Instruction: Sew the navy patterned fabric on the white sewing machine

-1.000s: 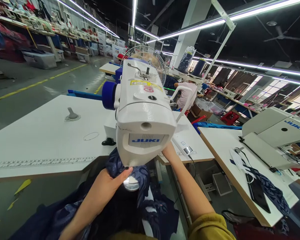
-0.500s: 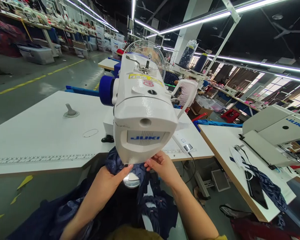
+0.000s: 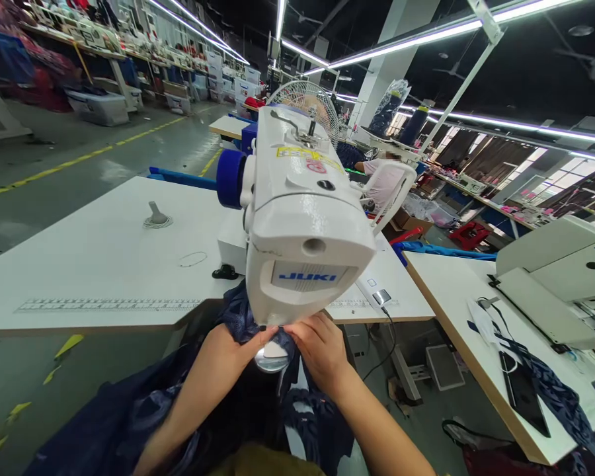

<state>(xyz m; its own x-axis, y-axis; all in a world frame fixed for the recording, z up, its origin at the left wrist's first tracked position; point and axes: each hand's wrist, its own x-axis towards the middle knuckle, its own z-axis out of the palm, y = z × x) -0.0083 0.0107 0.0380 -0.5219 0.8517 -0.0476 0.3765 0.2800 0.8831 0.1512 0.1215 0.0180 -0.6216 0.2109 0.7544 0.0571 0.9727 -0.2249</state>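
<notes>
Fingers [image 3: 262, 340] of the left hand [image 3: 218, 357] are closed on the navy fabric [image 3: 237, 314], thumb stretched along its top and the rest curled out of sight underneath. On the right hand [image 3: 324, 350] the fingers are also drawn together, thumb and forefinger tips at the cloth's upper edge in a close pinch, the others bent behind. Both thumb tips nearly meet under the nose of one white sewing machine [image 3: 302, 231].

That fabric sits at the cut-out in the near edge of the white table [image 3: 94, 264], bunched over and beside one rounded metal end [image 3: 272, 361], and hangs down on both sides.

Left of the machine, the table bears one grey piece with a coiled cord [image 3: 157, 217] toward its far edge and one thin loop [image 3: 193, 259] nearer the middle; one printed ruler [image 3: 109, 305] runs along the near edge. Right of the machine lies one control box [image 3: 374, 291], close to the near right corner.

A second table [image 3: 441, 284], farther right, carries one more machine [image 3: 560, 271], one black phone [image 3: 523, 393] by its near corner and one patterned strip [image 3: 558, 390] beside the phone.
</notes>
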